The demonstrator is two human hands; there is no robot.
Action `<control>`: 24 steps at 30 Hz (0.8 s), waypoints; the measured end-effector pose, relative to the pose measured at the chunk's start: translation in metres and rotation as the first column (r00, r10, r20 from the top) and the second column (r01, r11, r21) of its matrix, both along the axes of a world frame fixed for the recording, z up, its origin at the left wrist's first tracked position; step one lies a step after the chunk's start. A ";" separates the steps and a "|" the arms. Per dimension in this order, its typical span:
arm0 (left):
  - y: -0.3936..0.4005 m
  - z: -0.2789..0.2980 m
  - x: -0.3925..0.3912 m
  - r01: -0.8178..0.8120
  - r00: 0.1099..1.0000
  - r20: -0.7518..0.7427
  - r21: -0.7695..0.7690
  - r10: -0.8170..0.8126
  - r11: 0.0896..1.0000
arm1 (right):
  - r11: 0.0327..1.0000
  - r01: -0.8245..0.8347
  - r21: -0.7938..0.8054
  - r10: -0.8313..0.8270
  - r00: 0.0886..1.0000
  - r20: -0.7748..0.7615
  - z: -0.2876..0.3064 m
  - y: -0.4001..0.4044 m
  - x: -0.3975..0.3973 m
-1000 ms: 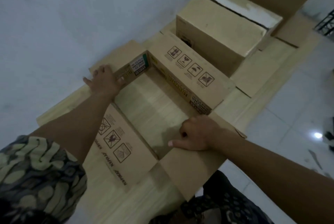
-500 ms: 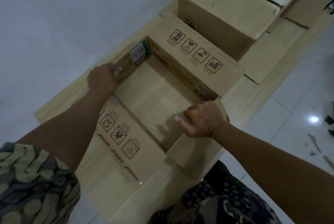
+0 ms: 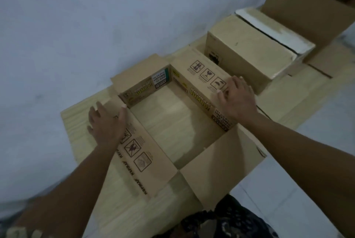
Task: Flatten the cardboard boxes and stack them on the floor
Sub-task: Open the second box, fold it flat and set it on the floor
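An open printed cardboard box [image 3: 221, 160] stands on a pale wooden board [image 3: 76, 122], its flaps spread outward on all sides. Wood grain shows through its middle. My left hand [image 3: 106, 124] lies flat on the left flap with fingers apart, the thumb at the flap's fold. My right hand [image 3: 238, 99] rests palm down on the far right flap, over the printed handling symbols, fingers spread. Neither hand holds anything. Behind it sits a closed plain box [image 3: 247, 53].
A second box with a white strip on top [image 3: 274, 30] and a large open carton [image 3: 307, 10] stand farther back along the pale wall [image 3: 96, 16]. White tiled floor [image 3: 307, 189] lies to the right. My patterned clothing shows at the bottom edge.
My right hand let go of the near flap and moved onto the far right flap. My left hand released the box corner and opened flat on the left flap. The near flap dropped outward.
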State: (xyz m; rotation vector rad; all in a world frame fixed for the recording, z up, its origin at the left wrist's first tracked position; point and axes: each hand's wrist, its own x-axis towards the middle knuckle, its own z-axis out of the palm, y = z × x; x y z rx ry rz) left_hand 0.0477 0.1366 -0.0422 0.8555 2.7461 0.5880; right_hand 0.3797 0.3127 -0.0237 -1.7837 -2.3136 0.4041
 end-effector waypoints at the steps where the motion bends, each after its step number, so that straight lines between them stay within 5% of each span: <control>1: -0.007 0.000 0.005 -0.037 0.998 0.045 0.030 0.036 0.999 | 0.998 0.006 -0.055 -0.006 1.000 0.007 0.002 0.006 0.000; 6: -0.023 -0.002 0.032 -0.342 0.901 0.328 0.134 0.284 0.930 | 0.971 0.068 -0.229 -0.069 0.998 0.003 0.009 0.020 -0.002; 13: -0.032 0.030 0.067 -0.516 0.845 0.300 0.248 0.442 0.820 | 0.945 0.062 -0.322 -0.126 0.975 -0.185 0.025 0.040 0.011; 17: -0.030 0.045 0.082 -0.452 0.856 0.415 0.316 0.306 0.834 | 0.828 -0.133 -0.544 -0.166 0.869 -0.466 0.042 0.043 0.007; 24: -0.021 0.075 0.141 -0.240 0.857 0.516 0.395 0.002 0.887 | 0.768 -0.360 -0.529 -0.017 0.815 -0.580 0.061 0.015 -0.023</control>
